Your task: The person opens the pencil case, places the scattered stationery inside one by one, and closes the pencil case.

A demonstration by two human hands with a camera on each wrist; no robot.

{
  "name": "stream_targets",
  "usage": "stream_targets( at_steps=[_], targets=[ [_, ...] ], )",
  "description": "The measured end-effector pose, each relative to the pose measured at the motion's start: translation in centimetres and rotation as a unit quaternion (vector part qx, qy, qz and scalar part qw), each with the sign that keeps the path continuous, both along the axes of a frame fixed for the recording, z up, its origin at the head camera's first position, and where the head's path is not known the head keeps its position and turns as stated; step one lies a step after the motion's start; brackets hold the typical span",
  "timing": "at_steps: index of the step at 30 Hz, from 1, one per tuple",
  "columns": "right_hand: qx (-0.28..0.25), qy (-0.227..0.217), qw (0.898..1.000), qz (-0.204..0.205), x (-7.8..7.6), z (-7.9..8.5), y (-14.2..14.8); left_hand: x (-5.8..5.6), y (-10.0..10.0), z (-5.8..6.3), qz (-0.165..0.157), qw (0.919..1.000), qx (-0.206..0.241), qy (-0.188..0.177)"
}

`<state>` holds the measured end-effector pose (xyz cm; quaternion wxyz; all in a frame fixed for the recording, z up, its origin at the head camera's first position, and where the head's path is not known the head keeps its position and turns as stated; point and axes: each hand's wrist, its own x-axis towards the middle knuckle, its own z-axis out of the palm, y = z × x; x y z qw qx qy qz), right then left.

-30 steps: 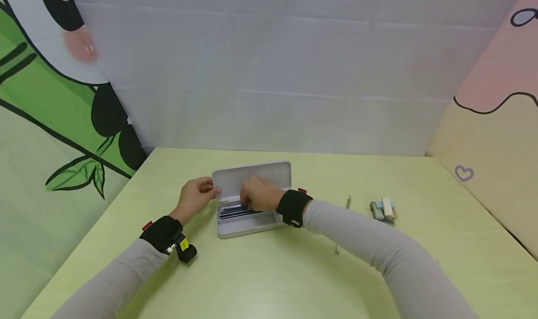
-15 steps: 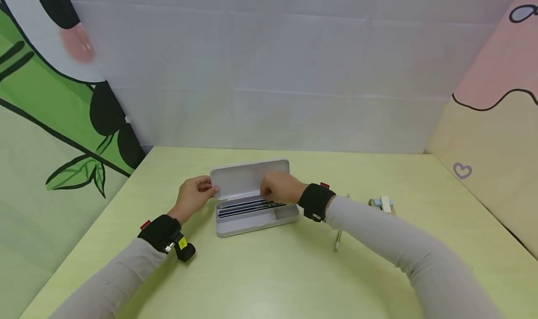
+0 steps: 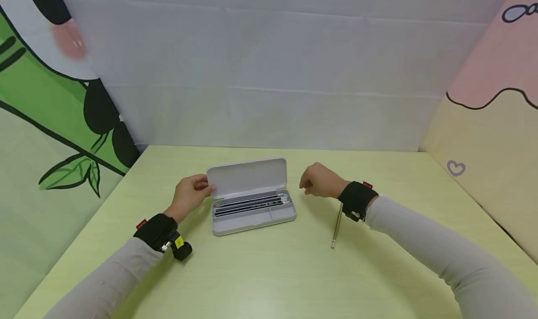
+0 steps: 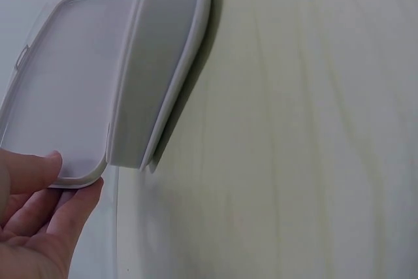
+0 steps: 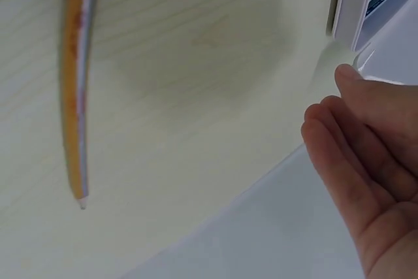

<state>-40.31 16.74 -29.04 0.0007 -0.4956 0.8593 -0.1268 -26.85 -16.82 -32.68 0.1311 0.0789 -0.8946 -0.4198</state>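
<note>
A light grey pencil case (image 3: 254, 228) stands on the table with its lid (image 3: 248, 176) raised. Several dark pencils (image 3: 248, 205) lie side by side in its long rear compartment. At the lid's left edge, my left hand (image 3: 189, 196) pinches the rim between thumb and fingers; the left wrist view shows this grip on the lid (image 4: 85, 89) up close. My right hand (image 3: 322, 180) hovers to the right of the case, holding nothing, its fingers loosely bent in the right wrist view. Partly under the right wrist in the head view lies a loose pencil (image 3: 336, 230), yellowish with a pale tip.
The pale wooden table (image 3: 260, 281) ends at a whitish cloth backdrop (image 3: 260, 76). Cartoon-printed panels border it, a green one (image 3: 54, 123) on the left and a pink and cream one (image 3: 483, 132) on the right.
My right hand has come out of the case and moved right, uncovering the pencils inside. My left hand keeps its hold on the lid. The small erasers at the right are now hidden behind the right arm.
</note>
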Motion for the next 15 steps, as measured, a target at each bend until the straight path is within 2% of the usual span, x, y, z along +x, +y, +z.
stream_targets(
  at_steps=[6,15],
  targets=[
    [-0.009,-0.007,1.000,-0.015,-0.1,0.0,3.0,-0.3,-0.1,-0.2,0.000,1.0000,-0.002,0.000],
    [-0.006,-0.016,0.999,-0.034,-0.3,-1.4,6.2,-0.3,-0.2,-0.1,-0.002,1.0000,-0.006,-0.002]
  ],
)
